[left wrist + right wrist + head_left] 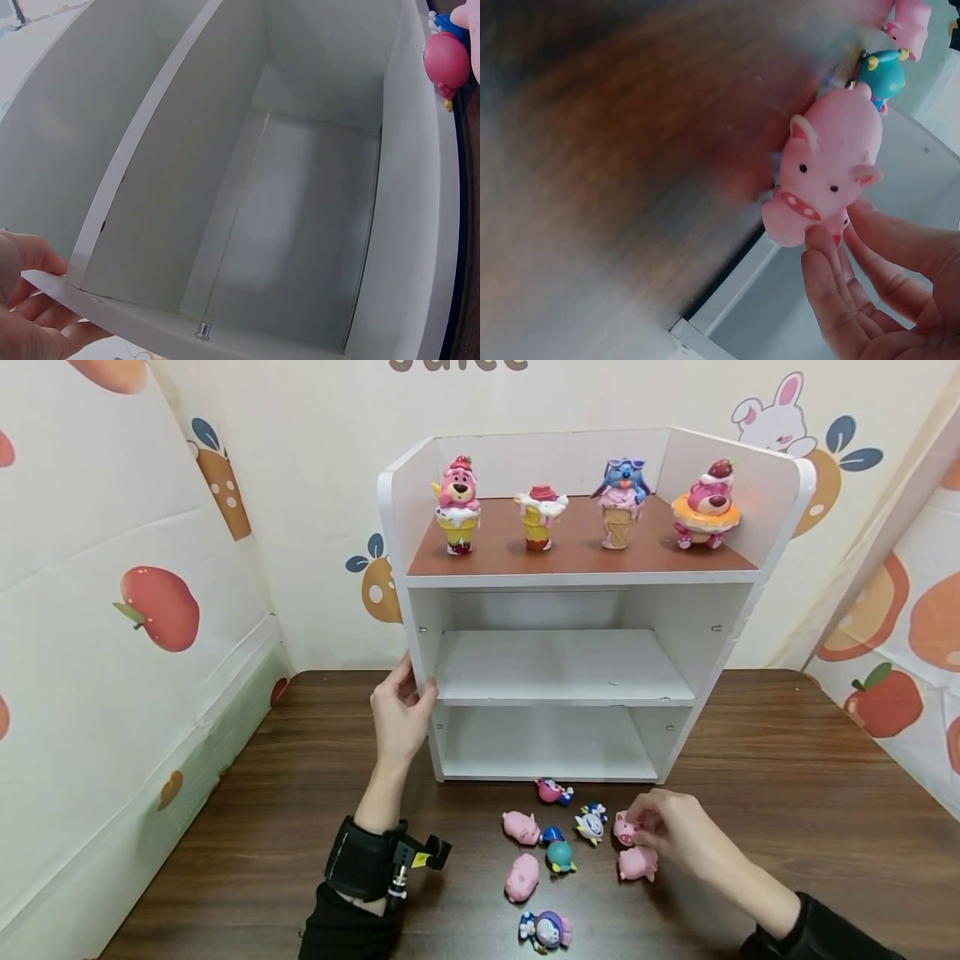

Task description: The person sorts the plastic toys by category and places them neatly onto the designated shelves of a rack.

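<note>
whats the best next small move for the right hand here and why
Probably lift the pink pig pinched by the right hand straight up: a second pink pig sits right beside it, so dragging sideways might knock that one. The left hand grips the side of the shelf unit.

"How is the left hand point(400, 714) being held?"

"Upright, left of centre in the head view, its forearm point(380, 795) being angled up from the bottom edge. At lower left in the left wrist view, its thumb point(37, 252) and fingers point(51, 311) are being curled in a grip."

"And the right hand point(670, 823)?"

"It is being held low in the head view, right of centre, its arm point(744, 881) being slanted in from the lower right, its fingertips point(820, 240) being bent into a pinch."
</note>
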The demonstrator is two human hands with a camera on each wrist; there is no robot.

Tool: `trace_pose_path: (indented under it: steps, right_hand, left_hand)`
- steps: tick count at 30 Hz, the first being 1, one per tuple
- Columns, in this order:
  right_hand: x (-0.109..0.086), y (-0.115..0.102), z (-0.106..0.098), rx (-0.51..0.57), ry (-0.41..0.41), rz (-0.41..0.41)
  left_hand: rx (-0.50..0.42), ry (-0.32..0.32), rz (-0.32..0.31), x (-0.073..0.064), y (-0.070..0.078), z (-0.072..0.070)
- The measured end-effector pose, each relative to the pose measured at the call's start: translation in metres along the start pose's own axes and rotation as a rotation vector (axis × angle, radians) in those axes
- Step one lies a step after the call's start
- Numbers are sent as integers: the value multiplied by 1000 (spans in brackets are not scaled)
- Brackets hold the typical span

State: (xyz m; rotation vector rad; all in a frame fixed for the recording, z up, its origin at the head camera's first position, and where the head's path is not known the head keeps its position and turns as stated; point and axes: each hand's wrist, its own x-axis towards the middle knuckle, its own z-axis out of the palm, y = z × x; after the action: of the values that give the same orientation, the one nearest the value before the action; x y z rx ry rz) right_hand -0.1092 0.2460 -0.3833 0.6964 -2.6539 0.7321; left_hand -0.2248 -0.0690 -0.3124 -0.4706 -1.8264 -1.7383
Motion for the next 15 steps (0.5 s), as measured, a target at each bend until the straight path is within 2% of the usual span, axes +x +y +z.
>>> trace_pose_path:
  steps: [8,12,15]
  right_hand:
    - [-1,1,2,-7,-2,-32]
    - [1,0,0,3,-32,-22]
    - [2,-4,-1,0,-57,18]
  left_hand:
    - [-11,-16,-14,-2,23,2]
    - [-2,-7,-19,-1,14,1]
    - [5,0,-12,0,4,1]
